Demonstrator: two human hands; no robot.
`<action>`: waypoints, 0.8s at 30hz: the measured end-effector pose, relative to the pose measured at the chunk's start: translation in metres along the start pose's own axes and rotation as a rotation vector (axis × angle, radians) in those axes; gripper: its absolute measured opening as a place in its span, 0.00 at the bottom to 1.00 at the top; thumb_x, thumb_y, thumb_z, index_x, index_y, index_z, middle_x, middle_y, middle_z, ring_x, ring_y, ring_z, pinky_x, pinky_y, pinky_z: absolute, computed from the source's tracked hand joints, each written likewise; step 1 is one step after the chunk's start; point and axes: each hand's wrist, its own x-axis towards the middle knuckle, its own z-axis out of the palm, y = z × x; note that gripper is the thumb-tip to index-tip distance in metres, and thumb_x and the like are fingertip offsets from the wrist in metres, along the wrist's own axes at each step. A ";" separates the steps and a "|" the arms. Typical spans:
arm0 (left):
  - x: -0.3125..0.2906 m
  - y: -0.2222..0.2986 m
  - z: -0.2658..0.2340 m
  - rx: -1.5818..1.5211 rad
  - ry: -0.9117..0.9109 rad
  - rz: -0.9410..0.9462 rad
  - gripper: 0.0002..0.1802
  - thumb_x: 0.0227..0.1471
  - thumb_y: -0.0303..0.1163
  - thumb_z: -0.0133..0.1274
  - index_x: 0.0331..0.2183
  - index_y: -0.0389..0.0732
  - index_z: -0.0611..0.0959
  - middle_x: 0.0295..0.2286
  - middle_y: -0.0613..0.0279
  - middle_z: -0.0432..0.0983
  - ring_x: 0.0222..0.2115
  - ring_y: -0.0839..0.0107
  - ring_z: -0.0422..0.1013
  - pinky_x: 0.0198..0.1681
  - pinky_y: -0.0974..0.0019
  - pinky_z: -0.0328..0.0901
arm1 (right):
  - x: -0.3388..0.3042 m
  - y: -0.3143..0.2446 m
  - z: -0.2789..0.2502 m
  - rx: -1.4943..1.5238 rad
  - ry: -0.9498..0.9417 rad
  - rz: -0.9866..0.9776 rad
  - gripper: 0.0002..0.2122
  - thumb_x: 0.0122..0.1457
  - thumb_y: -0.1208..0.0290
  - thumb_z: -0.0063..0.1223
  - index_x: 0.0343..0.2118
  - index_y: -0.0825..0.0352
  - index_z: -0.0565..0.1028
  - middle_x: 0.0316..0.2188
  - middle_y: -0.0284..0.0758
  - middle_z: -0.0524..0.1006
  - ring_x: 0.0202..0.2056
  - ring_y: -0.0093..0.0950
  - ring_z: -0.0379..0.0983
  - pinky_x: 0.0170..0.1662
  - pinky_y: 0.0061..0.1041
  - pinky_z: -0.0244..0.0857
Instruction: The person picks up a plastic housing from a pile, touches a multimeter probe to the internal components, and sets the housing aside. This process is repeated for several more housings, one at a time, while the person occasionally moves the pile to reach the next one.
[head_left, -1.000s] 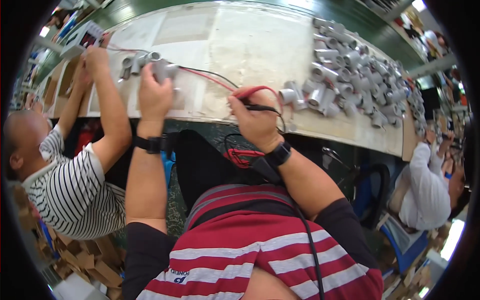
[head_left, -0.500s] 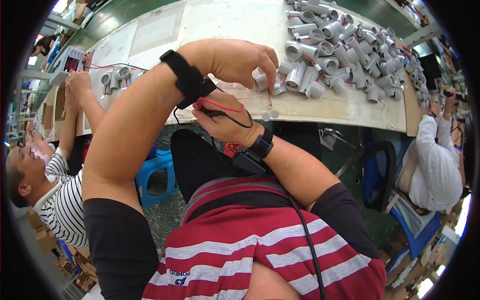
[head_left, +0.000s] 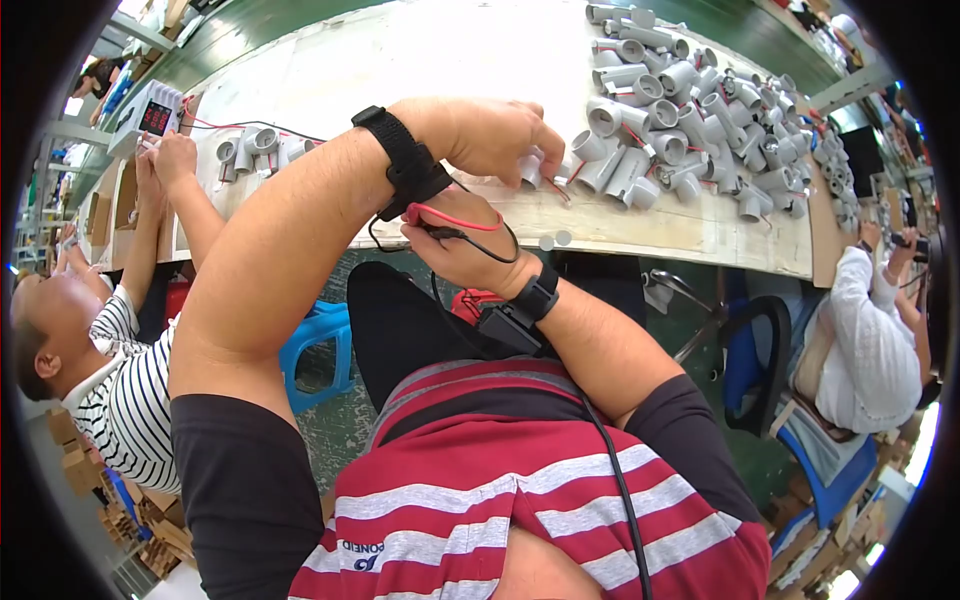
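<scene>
My left hand [head_left: 505, 143] reaches over the table with fingers curled down round a small grey tube fitting [head_left: 530, 172]. Thin wires show beside that fitting, and my fingers hide part of it. Below my left wrist, my right hand [head_left: 465, 240] is closed on a red and a black wire lead [head_left: 455, 215]. Both leads loop over its back; their tips are hidden under the left wrist. A black strap band [head_left: 405, 165] circles my left wrist, another [head_left: 538, 292] my right.
A large heap of grey tube fittings [head_left: 690, 120] with red wires covers the table's [head_left: 450, 50] right side. At left, a person's hands [head_left: 170, 155] touch a box with a red display [head_left: 157, 117]. A blue stool [head_left: 318, 350] stands below; another person [head_left: 865, 340] sits at right.
The view has shifted slightly, moving the table and heap right and down. My left fingers have closed in round the grey fitting; the right hand keeps its hold on the leads.
</scene>
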 end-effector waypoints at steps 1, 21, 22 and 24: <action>-0.004 -0.002 0.000 0.000 0.008 -0.005 0.23 0.45 0.24 0.66 0.46 0.47 0.85 0.47 0.57 0.73 0.46 0.57 0.72 0.53 0.58 0.68 | 0.000 0.000 0.001 -0.026 -0.008 -0.024 0.03 0.56 0.76 0.61 0.31 0.66 0.76 0.26 0.39 0.76 0.31 0.37 0.75 0.35 0.33 0.68; -0.171 -0.020 0.159 -1.650 1.009 -0.229 0.23 0.59 0.30 0.58 0.54 0.34 0.77 0.33 0.60 0.79 0.25 0.79 0.71 0.28 0.75 0.67 | 0.011 -0.002 0.000 0.560 0.184 0.663 0.05 0.63 0.78 0.59 0.39 0.73 0.78 0.31 0.39 0.82 0.28 0.25 0.79 0.32 0.23 0.76; -0.171 -0.011 0.157 -1.503 1.061 -0.367 0.24 0.58 0.29 0.60 0.54 0.34 0.77 0.32 0.60 0.79 0.23 0.79 0.70 0.25 0.76 0.66 | 0.012 -0.002 0.000 0.561 0.210 0.664 0.05 0.63 0.78 0.58 0.39 0.74 0.78 0.31 0.39 0.83 0.28 0.25 0.80 0.32 0.23 0.77; -0.170 0.000 0.154 -1.195 1.128 -0.635 0.26 0.55 0.27 0.63 0.54 0.35 0.76 0.29 0.60 0.78 0.19 0.80 0.69 0.19 0.77 0.64 | 0.013 -0.003 0.003 0.541 0.203 0.676 0.05 0.63 0.78 0.59 0.39 0.74 0.78 0.31 0.39 0.83 0.28 0.25 0.80 0.32 0.23 0.77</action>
